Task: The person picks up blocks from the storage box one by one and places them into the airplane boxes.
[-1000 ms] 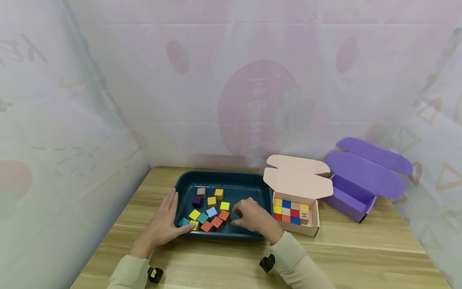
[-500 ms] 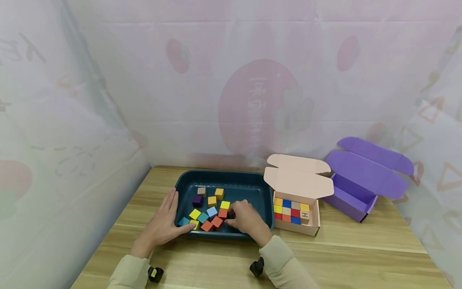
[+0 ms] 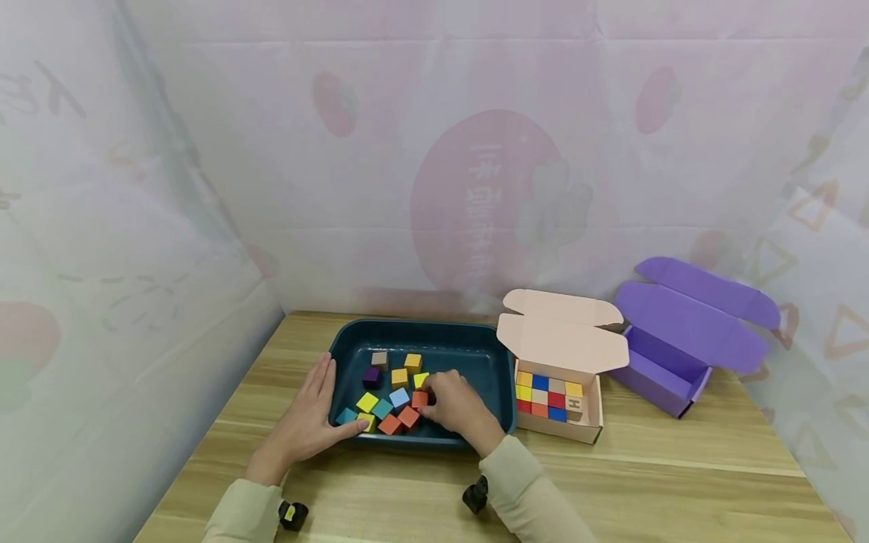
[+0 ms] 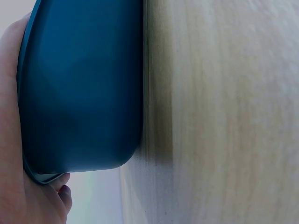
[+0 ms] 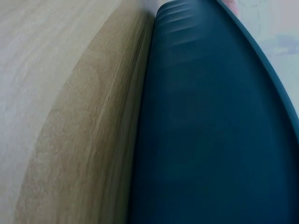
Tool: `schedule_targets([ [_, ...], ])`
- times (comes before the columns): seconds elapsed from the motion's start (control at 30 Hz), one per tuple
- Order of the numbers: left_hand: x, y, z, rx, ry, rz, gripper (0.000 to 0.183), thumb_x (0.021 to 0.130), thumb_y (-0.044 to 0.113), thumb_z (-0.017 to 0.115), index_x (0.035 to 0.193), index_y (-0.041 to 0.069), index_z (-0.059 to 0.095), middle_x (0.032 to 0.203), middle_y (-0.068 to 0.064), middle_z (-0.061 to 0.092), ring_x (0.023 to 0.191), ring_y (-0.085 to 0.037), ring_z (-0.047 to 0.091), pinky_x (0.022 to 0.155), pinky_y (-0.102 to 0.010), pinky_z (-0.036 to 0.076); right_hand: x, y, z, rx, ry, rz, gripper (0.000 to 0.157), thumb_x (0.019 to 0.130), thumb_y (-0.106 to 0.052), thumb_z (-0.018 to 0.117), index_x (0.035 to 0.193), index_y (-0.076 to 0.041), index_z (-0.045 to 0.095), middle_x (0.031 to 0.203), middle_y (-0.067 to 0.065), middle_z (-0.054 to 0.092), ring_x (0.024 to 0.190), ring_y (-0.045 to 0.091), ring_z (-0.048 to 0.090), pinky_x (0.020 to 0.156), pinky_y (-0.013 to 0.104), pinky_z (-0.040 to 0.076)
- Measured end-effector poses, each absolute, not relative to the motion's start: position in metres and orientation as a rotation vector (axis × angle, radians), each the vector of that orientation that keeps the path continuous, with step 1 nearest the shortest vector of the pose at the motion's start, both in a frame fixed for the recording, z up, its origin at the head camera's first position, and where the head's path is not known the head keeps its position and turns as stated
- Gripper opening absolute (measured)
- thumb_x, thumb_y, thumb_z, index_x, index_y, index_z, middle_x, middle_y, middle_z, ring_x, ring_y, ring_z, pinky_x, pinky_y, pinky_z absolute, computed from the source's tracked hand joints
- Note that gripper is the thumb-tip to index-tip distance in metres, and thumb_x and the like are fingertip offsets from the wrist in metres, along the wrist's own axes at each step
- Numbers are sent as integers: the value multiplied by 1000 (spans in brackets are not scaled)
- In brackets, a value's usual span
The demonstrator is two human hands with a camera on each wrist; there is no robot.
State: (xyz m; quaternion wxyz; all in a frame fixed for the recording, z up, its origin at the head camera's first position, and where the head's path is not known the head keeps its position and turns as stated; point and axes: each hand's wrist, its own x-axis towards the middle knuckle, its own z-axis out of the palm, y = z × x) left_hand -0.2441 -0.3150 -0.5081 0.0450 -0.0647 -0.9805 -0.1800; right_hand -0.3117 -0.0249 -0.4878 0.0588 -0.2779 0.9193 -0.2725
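Straight fingers of my left hand (image 3: pixel 302 422) lie along the left side of a dark teal tray (image 3: pixel 468 343); the thumb reaches over its front rim, near a yellow cube (image 3: pixel 365 422). From the left wrist, that hand (image 4: pixel 11 140) is seen against the tray's rim. Inside the tray, thumb and forefinger of my right hand (image 3: pixel 458 407) pinch an orange-red cube (image 3: pixel 419 399). Right behind it is a yellow cube (image 3: pixel 421 379), partly covered by the fingers. Two more orange-red cubes lie just left and in front. The right wrist view shows only the tray's outer wall (image 5: pixel 210 116) and tabletop.
Other loose cubes lie in the tray's left half, including a purple one (image 3: pixel 371 376) and a light blue one (image 3: pixel 399 398). An open beige box (image 3: pixel 587 430) with rows of coloured cubes stands right of the tray. Beyond it stands an open purple box (image 3: pixel 655 385).
My right hand has moved left across the tray to the orange-red cube and now pinches it. That cube has turned and shifted slightly. The left hand has stayed put.
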Motion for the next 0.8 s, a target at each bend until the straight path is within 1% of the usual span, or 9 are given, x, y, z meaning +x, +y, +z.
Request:
schedule_targets([
  [0.13, -243, -314, -508, -198, -2992, -559, 129, 83, 77, 69, 168, -3, 13, 178, -22, 5, 163, -46, 12, 127, -70, 22, -313, -26, -489, -844, 2791, -807, 29, 91, -22, 85, 116, -9, 80, 118, 6, 79, 95, 14, 71, 95, 37, 64],
  [0.3, -243, -314, -509, -200, -2988, -569, 129, 83, 76, 69, 168, -3, 12, 178, -22, 5, 163, -46, 12, 127, -70, 22, -312, -21, -487, -848, 2786, -798, 26, 91, -23, 85, 113, -10, 80, 114, 5, 79, 87, 10, 67, 90, 34, 65],
  [0.53, -244, -315, -510, -210, -2979, -570, 129, 83, 76, 69, 168, -3, 12, 178, -22, 4, 163, -46, 12, 127, -71, 23, -312, -4, -473, -855, 2761, -802, 23, 92, -23, 84, 111, -11, 81, 109, 3, 78, 84, 11, 62, 86, 31, 64],
  [0.67, -244, -316, -509, -203, -2992, -569, 130, 83, 77, 69, 168, -2, 10, 179, -21, 3, 164, -46, 11, 127, -70, 22, -311, 12, -464, -849, 2737, -832, 21, 92, -23, 84, 110, -12, 81, 105, 2, 78, 86, 12, 62, 88, 32, 64],
  [0.8, -244, -315, -509, -208, -2989, -574, 130, 83, 76, 70, 168, -3, 11, 178, -22, 3, 163, -46, 11, 127, -70, 22, -309, 30, -455, -843, 2741, -844, 20, 92, -21, 84, 109, -11, 81, 103, 3, 78, 88, 14, 64, 90, 37, 64],
])
